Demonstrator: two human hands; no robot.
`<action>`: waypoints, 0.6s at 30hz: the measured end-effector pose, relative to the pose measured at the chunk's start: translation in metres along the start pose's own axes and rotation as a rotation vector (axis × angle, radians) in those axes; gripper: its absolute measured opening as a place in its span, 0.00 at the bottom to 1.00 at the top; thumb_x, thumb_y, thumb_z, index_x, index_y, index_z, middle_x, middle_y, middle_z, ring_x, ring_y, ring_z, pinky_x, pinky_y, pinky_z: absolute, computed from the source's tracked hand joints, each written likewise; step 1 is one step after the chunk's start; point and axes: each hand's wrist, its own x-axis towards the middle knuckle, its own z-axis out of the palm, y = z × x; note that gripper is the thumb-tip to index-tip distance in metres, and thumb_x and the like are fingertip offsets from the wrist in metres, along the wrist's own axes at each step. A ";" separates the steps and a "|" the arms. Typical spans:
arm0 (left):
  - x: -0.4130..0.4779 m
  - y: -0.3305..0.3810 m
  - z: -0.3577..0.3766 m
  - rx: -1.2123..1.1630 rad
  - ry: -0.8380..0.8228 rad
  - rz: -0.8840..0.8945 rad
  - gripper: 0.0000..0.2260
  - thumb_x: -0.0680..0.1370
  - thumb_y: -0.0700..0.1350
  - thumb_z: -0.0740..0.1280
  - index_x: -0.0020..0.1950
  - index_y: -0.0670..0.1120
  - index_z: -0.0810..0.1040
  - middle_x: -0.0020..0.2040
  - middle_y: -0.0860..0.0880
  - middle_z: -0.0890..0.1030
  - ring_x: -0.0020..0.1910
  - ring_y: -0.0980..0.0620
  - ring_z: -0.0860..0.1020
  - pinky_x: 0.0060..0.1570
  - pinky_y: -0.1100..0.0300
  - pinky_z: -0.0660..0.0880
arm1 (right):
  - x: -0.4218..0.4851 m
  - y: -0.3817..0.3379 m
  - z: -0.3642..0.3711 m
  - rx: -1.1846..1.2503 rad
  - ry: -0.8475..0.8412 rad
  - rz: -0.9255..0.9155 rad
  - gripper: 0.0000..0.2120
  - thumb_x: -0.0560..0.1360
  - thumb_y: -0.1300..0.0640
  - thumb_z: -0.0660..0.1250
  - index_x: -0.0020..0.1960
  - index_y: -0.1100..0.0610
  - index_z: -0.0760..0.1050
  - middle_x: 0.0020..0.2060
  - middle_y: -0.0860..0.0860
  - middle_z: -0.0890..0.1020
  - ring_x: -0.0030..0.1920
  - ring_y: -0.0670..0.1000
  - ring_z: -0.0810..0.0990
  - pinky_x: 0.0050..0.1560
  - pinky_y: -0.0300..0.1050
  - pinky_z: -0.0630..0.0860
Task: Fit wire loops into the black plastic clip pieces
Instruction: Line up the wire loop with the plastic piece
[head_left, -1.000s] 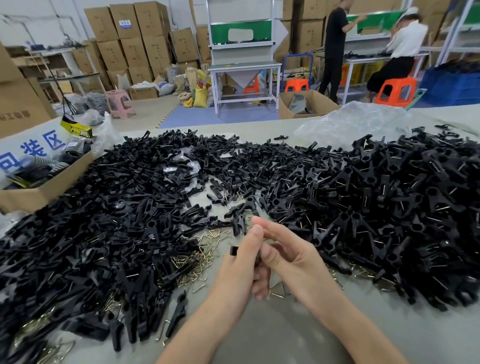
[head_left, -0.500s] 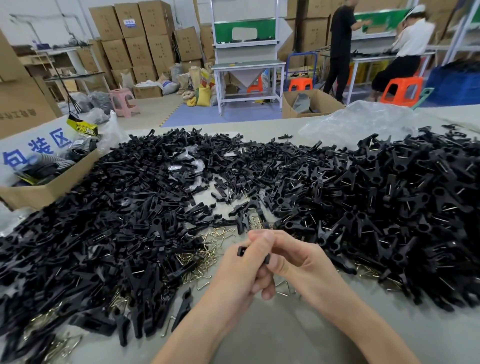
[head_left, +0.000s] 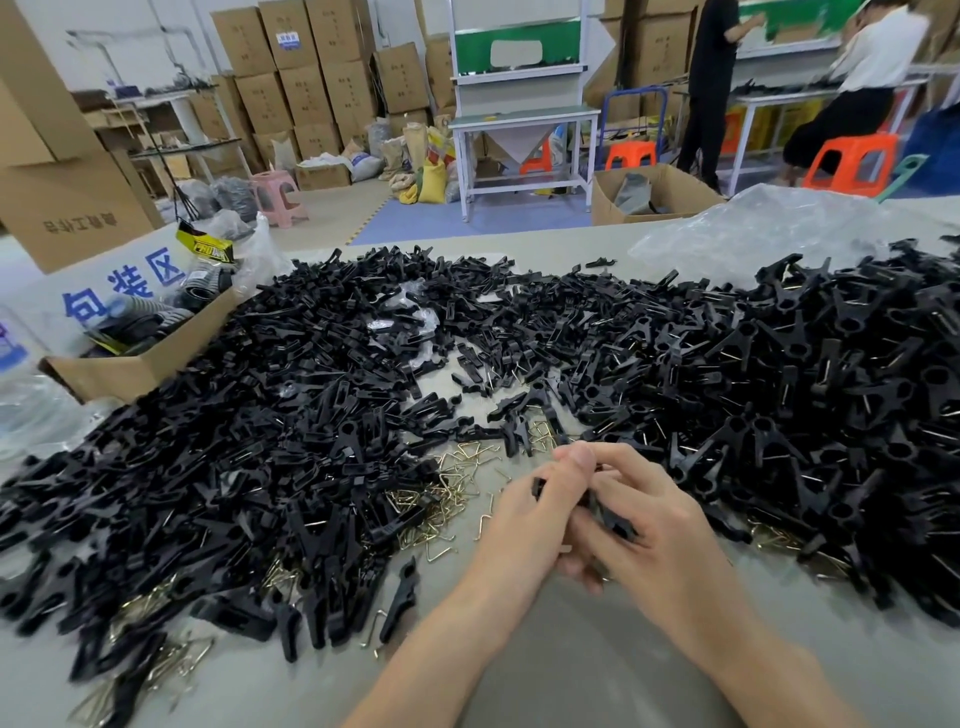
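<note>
since the earlier frame both hands have closed tighter together near 5 o'clock. left hand (head_left: 524, 525) and right hand (head_left: 649, 519) jointly pinch one black plastic clip piece (head_left: 605, 512), mostly hidden between fingers. matte, forked clip heaps (head_left: 260, 441) lie from 9 to 3 o'clock. thin, bent brass-coloured wire loops (head_left: 447, 488) sit at 9 o'clock of the hands on the smooth grey table (head_left: 571, 670).

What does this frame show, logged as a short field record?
setting: workshop table
left hand: pinching a black clip piece with the right hand
right hand: closed on the same piece
loose parts: heap of black clips at left, another heap at right
wire loops: scattered beside the hands
loop fitted: cannot tell
</note>
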 end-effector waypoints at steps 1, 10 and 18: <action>-0.001 -0.001 0.000 0.013 -0.008 -0.022 0.27 0.70 0.74 0.65 0.48 0.52 0.85 0.35 0.49 0.80 0.28 0.52 0.76 0.34 0.56 0.77 | 0.000 -0.002 -0.001 -0.034 0.020 -0.020 0.10 0.80 0.52 0.68 0.55 0.55 0.84 0.60 0.37 0.77 0.49 0.55 0.81 0.48 0.57 0.80; -0.002 -0.004 -0.001 0.097 0.077 -0.070 0.25 0.73 0.71 0.60 0.34 0.52 0.82 0.24 0.53 0.70 0.25 0.52 0.71 0.39 0.48 0.76 | 0.000 0.001 0.002 0.042 -0.017 0.041 0.04 0.77 0.60 0.73 0.52 0.56 0.84 0.56 0.40 0.77 0.43 0.57 0.82 0.44 0.57 0.80; -0.002 -0.007 -0.003 0.155 0.097 -0.059 0.26 0.73 0.71 0.58 0.28 0.52 0.77 0.22 0.53 0.70 0.24 0.52 0.71 0.35 0.53 0.75 | -0.001 -0.003 0.000 0.108 -0.038 0.046 0.11 0.74 0.65 0.74 0.52 0.51 0.85 0.53 0.43 0.80 0.41 0.46 0.84 0.34 0.37 0.80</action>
